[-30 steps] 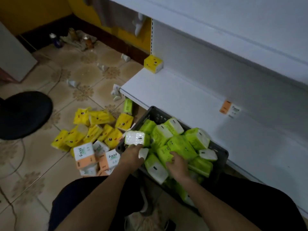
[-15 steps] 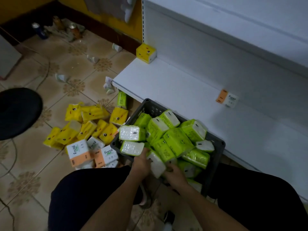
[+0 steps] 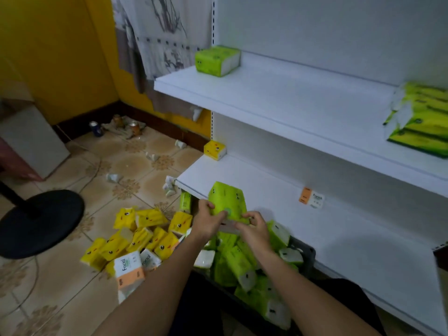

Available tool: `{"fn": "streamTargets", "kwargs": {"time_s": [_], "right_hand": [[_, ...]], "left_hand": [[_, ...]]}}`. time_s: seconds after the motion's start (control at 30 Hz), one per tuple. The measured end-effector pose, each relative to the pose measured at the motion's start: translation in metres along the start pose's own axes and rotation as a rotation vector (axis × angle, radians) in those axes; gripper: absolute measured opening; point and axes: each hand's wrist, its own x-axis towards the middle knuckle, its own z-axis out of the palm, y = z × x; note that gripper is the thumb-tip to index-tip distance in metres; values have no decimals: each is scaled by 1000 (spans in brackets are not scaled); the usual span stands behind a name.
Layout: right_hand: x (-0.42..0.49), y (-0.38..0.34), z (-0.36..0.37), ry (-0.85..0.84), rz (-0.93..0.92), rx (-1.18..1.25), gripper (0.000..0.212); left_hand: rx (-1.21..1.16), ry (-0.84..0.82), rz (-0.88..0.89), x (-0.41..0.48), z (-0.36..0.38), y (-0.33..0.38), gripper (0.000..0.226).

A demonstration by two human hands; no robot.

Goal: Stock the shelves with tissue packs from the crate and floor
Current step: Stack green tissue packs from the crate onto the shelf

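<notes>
A green tissue pack is held up above the dark crate, in front of the lower white shelf. My left hand grips its left edge and my right hand grips its lower right edge. The crate holds several more green packs. On the floor to the left lies a pile of yellow packs and white-and-orange packs. The upper shelf carries one green pack at its left end and a stack of green packs at the right.
A small yellow pack sits at the back left of the lower shelf, and an orange-and-white label lies on it. A black round stand base rests on the tiled floor to the left. Cans and crumpled scraps lie by the yellow wall.
Both hands have come up out of the crate holding one green pack. My view has tilted up, so the upper shelf and its packs now show.
</notes>
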Motion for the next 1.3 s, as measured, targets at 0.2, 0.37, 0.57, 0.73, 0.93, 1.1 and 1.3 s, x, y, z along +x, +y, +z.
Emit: {"fn": "streamTargets", "kwargs": {"time_s": [0.2, 0.37, 0.57, 0.73, 0.93, 1.1, 1.3], "right_hand": [[9, -82, -36, -61, -148, -50, 44], [15, -145, -60, -109, -296, -199, 68], [35, -208, -65, -92, -670, -339, 89], [69, -237, -46, -197, -828, -506, 88], [114, -250, -11, 36, -758, -291, 49], [159, -254, 17, 53, -696, -433, 48], [204, -267, 38, 55, -649, -445, 52]], "left_hand": [[-163, -5, 66, 7, -32, 69, 51], [-416, -8, 146, 20, -42, 119, 61], [-406, -58, 126, 42, -61, 172, 35], [-422, 39, 228, 83, -76, 198, 13], [-318, 45, 363, 140, -89, 208, 68], [-66, 40, 441, 182, -98, 198, 72], [156, 403, 485, 231, -99, 209, 34]]}}
